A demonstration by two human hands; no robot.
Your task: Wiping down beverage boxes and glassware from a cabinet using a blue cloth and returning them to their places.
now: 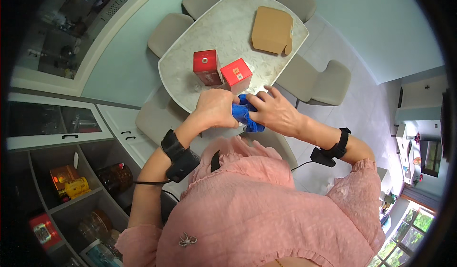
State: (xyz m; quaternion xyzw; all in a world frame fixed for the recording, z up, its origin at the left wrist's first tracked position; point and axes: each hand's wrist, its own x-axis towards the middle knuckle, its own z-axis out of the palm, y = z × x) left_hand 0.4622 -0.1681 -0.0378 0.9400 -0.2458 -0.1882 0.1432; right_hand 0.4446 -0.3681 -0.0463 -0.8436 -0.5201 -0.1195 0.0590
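Between my two hands, in front of my chest, hangs a crumpled blue cloth (242,113). My left hand (215,107) is closed on its left side, fingers curled out of sight. My right hand (276,109) grips the right side, thumb and some fingers pressed into the fabric while other fingers stick out. Just beyond the hands, two red boxes stand on the table: one darker red box (207,68) on the left and one brighter box (237,75) beside it.
The pale oval table (228,26) bears a flat brown cardboard box (272,30) at its far right. Grey chairs surround it, one chair (320,82) at right. On my left, an open shelf (71,171) holds jars and bottles. Black bands with cables circle both forearms.
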